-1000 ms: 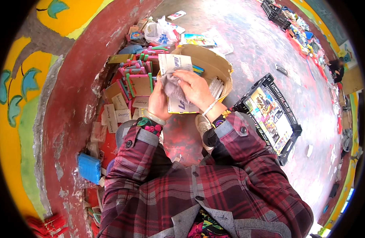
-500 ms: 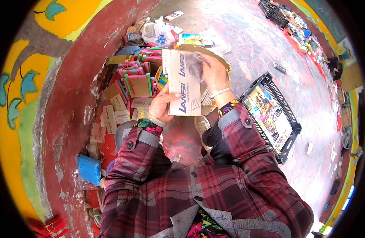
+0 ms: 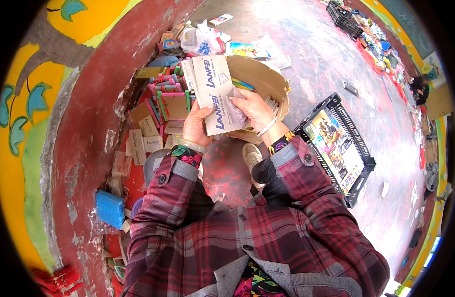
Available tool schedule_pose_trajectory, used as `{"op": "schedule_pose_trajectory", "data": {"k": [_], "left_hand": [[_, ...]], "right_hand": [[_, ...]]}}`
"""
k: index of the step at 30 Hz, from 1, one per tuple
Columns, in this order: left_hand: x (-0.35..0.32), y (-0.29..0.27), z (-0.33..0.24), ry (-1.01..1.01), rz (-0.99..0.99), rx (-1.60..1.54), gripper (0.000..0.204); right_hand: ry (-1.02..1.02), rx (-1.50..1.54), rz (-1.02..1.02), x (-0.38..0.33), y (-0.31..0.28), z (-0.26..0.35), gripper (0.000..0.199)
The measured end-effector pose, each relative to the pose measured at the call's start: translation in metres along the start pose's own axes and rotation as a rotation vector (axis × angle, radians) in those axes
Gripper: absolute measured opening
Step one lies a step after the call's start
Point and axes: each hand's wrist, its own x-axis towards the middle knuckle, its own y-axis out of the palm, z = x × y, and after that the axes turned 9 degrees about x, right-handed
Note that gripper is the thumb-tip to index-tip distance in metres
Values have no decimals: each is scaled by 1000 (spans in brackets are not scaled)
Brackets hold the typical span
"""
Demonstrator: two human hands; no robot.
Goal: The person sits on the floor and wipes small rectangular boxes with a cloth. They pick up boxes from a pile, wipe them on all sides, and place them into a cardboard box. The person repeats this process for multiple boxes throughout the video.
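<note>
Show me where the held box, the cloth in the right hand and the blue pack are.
Box point(image 3: 212, 90): head view, on its printed front face.
Cloth point(image 3: 237, 116): head view, on its exposed crumpled part against the box.
Blue pack point(image 3: 109, 209): head view, middle of its upper face.

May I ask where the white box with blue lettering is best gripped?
Probably the far end of the white box, from opposite the person: its flat edge juts free there, while the left hand, right hand and greyish cloth occupy the near half.
</note>
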Motion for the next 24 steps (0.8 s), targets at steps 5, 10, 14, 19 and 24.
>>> {"op": "schedule_pose_trajectory", "data": {"k": [5, 10, 14, 19, 24], "left_hand": [[6, -9, 2, 68, -111, -52, 46], [10, -19, -5, 118, -193, -112, 42], [11, -21, -9, 135, -347, -175, 35], [22, -43, -15, 216, -506, -242, 38], [23, -41, -3, 86, -507, -248, 27]], "right_hand": [[106, -112, 66, 4, -5, -12, 33], [99, -110, 101, -4, 3, -17, 29], [150, -140, 83, -6, 2, -17, 24], [-250, -618, -169, 1, -10, -12, 32], [-797, -1101, 40, -13, 16, -1, 60]]}}
